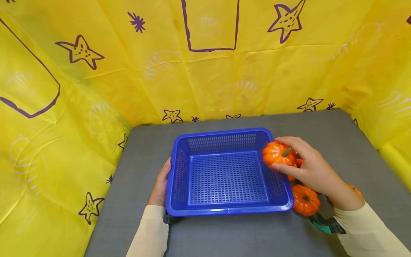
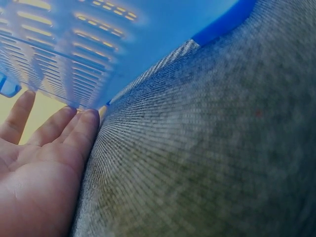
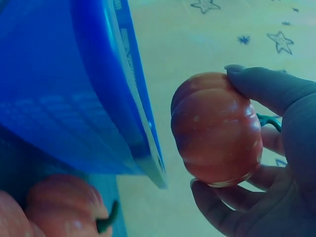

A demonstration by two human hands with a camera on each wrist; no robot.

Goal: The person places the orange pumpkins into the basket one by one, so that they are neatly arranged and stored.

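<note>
A blue plastic basket (image 1: pixel 224 211) with slotted walls stands on the grey table, nothing lying inside it. At its left wall is my left hand (image 1: pixel 160 185); in the left wrist view its extended fingers (image 2: pixel 81 131) touch the outside of the basket. My right hand (image 1: pixel 316 171) grips a small orange pumpkin (image 1: pixel 276 153) with a green stem, just over the basket's right rim. In the right wrist view, thumb and fingers hold this pumpkin (image 3: pixel 217 131) from opposite sides, apart from the basket wall (image 3: pixel 44 69).
Outside the basket's right side lie more orange pumpkins, one (image 1: pixel 306 200) near the front corner and another (image 1: pixel 355 191) partly hidden behind the right wrist. Yellow cloth (image 1: pixel 205 85) with starfish drawings rises behind and beside the grey table (image 1: pixel 135 153).
</note>
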